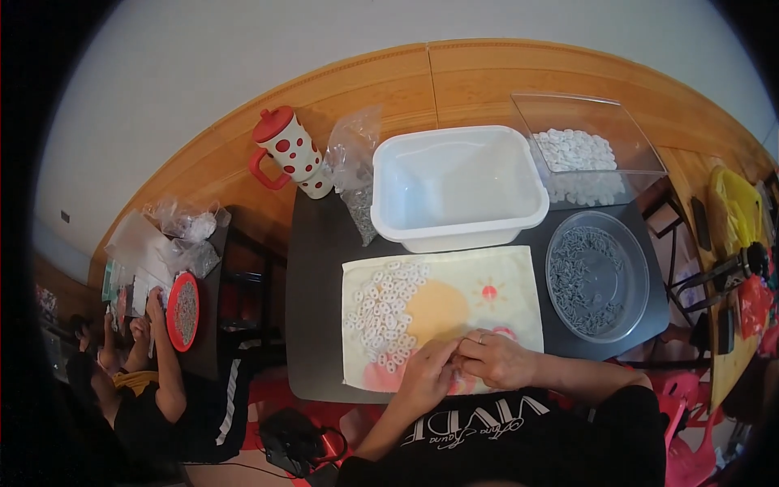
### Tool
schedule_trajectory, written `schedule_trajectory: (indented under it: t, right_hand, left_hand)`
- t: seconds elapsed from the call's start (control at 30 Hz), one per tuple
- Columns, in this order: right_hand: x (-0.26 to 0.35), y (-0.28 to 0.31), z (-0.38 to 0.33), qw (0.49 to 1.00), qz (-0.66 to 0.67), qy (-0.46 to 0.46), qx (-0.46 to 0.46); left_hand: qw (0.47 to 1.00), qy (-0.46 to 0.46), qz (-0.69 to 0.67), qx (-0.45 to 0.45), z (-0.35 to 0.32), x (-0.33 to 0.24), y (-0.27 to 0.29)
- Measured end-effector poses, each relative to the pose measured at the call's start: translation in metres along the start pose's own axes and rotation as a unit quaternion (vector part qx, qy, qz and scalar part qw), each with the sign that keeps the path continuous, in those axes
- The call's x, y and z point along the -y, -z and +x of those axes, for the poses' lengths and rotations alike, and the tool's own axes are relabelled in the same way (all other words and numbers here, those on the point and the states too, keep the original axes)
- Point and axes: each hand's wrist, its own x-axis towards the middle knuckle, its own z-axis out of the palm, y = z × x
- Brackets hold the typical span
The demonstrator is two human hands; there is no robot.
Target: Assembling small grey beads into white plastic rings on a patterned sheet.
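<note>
My left hand (428, 371) and my right hand (497, 358) meet fingertip to fingertip over the near edge of a pale cloth (503, 284) on the dark table (320, 268). Both pinch a small part between them; it is too small to make out. Several small white ring-shaped parts (383, 312) lie spread over the left half of the cloth, just beyond my left hand.
An empty white tub (458, 191) stands behind the cloth. A clear round dish of grey parts (596, 276) sits right, a clear bin of white parts (578, 154) back right. A red-dotted jug (288, 150) and plastic bag (355, 174) stand back left. Another person (154, 381) works at left.
</note>
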Motion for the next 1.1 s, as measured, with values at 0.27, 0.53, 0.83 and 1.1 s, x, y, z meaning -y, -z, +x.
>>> schedule_trajectory:
  t: [0.27,0.53,0.83,1.1]
  right_hand:
    - [0.001,-0.003,0.005,0.999,0.020,-0.009,-0.041]
    - [0.016,0.012,0.011,0.987,0.006,-0.036,-0.154]
    - [-0.062,0.171,-0.003,0.887,-0.324,-0.039,-0.326]
    - [-0.074,0.198,0.000,0.872,-0.255,-0.263,-0.324]
  left_hand:
    - [1.000,0.017,0.008,0.011,-0.002,0.004,0.004]
    - [0.995,-0.036,-0.048,-0.077,-0.001,-0.003,0.005]
    - [0.995,-0.031,-0.014,-0.093,-0.017,0.001,0.002]
    - [0.992,-0.062,0.051,-0.100,-0.018,-0.003,0.003]
